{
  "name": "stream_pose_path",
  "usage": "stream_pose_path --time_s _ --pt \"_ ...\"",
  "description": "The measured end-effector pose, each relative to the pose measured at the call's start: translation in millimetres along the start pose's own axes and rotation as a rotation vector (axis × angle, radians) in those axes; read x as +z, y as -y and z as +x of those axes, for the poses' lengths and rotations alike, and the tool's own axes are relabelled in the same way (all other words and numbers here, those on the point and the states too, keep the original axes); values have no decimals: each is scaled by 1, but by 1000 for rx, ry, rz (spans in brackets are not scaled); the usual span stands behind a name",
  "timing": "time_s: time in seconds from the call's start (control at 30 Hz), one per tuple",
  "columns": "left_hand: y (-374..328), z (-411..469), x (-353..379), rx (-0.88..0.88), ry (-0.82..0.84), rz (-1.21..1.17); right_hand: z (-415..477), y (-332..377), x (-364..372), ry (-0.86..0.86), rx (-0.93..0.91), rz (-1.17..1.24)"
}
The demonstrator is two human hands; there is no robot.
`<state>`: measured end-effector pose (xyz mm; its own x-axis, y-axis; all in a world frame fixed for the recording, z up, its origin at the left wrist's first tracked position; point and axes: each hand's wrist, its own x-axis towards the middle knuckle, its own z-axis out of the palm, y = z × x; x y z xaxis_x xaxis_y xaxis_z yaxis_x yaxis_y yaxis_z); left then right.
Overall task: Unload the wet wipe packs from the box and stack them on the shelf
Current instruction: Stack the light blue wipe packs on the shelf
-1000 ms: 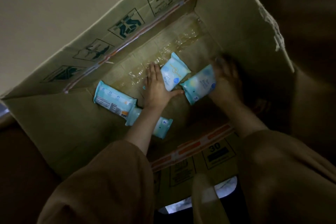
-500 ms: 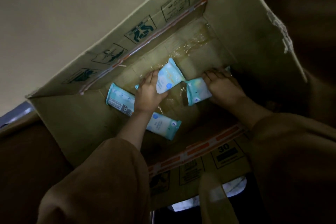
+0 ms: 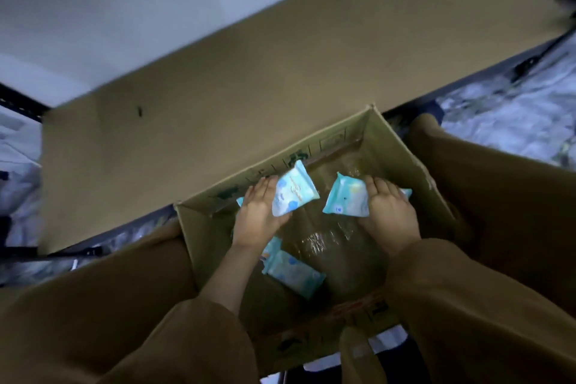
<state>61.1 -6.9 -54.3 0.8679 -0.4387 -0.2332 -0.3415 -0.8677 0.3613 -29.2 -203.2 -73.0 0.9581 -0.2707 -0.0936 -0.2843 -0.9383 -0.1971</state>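
An open cardboard box (image 3: pixel 199 246) stands in front of me, and both my hands are inside it. My left hand (image 3: pixel 257 217) grips a light blue wet wipe pack (image 3: pixel 293 193), lifted above the box floor. My right hand (image 3: pixel 389 212) grips a second light blue pack (image 3: pixel 346 199) beside it. Another pack (image 3: pixel 294 274) lies on the box floor under my left forearm, and a sliver of one more shows behind my left hand. Shiny tape runs along the box bottom.
A large cardboard sheet (image 3: pixel 265 78) lies flat beyond the box, on what looks like a dark-framed shelf. Box flaps stick out at left (image 3: pixel 93 284) and right (image 3: pixel 498 184). Pale wrapped goods (image 3: pixel 511 121) show at far right and left.
Both hands have risen from the box floor, each with a pack. My view has swung up and back, so the cardboard sheet beyond the box now shows.
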Motion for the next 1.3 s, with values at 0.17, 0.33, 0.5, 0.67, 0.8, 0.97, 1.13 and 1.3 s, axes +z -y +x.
stream_pose_path --time_s 0.17,0.33,0.5,0.67,0.8,0.97,1.13,1.3 --pt "-4 -23 -47 66 -69 81 0 19 -53 -108 -61 13" --pt "-13 -41 -90 167 -177 94 -1 37 -105 -193 -118 35" --pt "-23 -47 -146 307 -417 181 9 55 -174 -443 -163 25" --pt "-40 -51 -219 393 -594 206 22 77 -254 -503 -203 147" --pt "-48 -59 -283 408 -702 52 31 97 -316 -518 -263 247" --pt "-58 -68 -371 400 -826 16 53 118 -388 -605 -370 223" --pt "-67 -69 -451 314 -799 34 77 142 -445 -618 -461 224" --pt "-71 -53 -498 213 -704 134 100 163 -487 -549 -480 180"
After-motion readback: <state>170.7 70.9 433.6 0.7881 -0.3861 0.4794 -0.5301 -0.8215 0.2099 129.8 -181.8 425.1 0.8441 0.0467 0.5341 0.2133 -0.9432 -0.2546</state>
